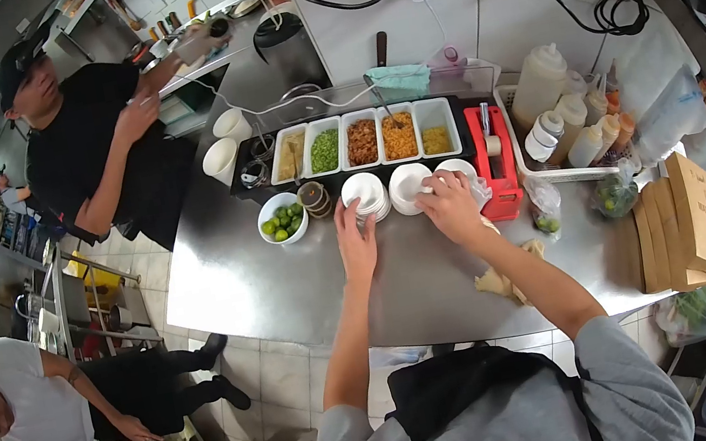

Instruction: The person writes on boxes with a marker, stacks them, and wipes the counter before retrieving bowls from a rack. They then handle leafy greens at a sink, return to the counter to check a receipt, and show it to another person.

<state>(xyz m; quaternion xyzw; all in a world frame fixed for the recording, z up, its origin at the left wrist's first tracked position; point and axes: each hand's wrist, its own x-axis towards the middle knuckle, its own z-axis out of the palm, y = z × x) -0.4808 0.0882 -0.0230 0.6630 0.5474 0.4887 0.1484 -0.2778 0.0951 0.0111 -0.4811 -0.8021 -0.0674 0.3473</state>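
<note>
Three stacks of white round lids stand side by side at the back of the steel counter, in front of the topping trays. My left hand (357, 237) has its fingers and thumb around the front of the left stack of lids (364, 192). At the middle stack of lids (407, 184), my right hand (453, 208) grips the right edge with bent fingers. The right stack of lids (457, 167) is partly covered by that hand. A white bowl of limes (283, 219) and a dark-topped jar (312, 197) are left of my left hand.
Topping trays (360, 138) line the back. A red tape dispenser (495, 162), a bin of squeeze bottles (576, 172) and cardboard boxes (682, 224) stand right. A crumpled beige cloth (506, 283) lies near my right forearm. Two co-workers (88, 135) are close on the left.
</note>
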